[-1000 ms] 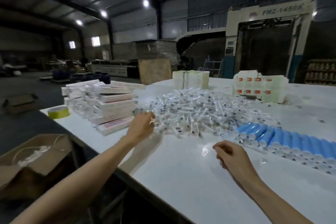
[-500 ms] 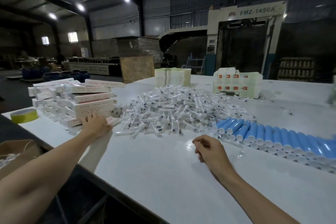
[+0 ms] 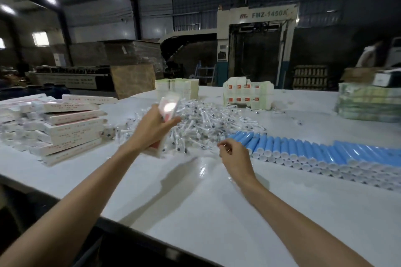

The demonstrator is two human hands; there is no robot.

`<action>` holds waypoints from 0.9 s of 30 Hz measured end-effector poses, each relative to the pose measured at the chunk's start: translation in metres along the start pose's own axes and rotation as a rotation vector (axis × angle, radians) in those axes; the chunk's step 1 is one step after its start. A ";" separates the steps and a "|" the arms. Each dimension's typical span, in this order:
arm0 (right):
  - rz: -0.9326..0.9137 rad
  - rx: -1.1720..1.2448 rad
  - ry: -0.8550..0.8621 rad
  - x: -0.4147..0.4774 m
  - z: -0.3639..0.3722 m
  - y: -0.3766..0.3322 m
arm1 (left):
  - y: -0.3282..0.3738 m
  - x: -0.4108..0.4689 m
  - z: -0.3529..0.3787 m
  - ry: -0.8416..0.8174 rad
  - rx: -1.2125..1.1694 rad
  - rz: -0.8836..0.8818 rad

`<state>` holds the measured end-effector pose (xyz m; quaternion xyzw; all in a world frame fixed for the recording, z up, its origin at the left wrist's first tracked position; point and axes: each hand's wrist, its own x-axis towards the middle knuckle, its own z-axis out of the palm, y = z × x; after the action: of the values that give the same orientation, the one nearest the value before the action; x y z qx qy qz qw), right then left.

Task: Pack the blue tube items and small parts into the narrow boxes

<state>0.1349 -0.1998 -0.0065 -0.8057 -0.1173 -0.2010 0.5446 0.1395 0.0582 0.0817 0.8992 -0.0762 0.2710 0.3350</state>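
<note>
The left hand point(image 3: 149, 130) has come off the stack of narrow boxes point(image 3: 69, 125) and now grips one narrow box point(image 3: 168, 106) around its lower half. The box is raised, tilted and blurred, in front of the pile of small parts point(image 3: 206, 121). The right hand point(image 3: 235, 158) has barely shifted. It hovers low over the white surface point(image 3: 195, 212) with fingers curled, and I cannot tell whether they pinch anything. Just to its right, the blue tubes point(image 3: 303, 149) lie side by side in a row, white caps toward the person.
</note>
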 end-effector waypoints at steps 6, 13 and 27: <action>0.063 -0.404 0.243 0.032 -0.116 0.017 | 0.106 -0.020 0.096 -0.252 -0.593 -0.133; 0.186 -0.975 0.340 0.041 -0.240 0.058 | 0.145 -0.049 0.172 -0.410 -0.794 -0.117; 0.447 -1.306 0.101 0.040 -0.256 0.079 | 0.137 -0.069 0.175 -0.267 -0.913 0.061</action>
<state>0.1525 -0.4683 0.0292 -0.9631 0.2220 -0.1509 -0.0187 0.1144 -0.1621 0.0108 0.6845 -0.2560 0.1016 0.6749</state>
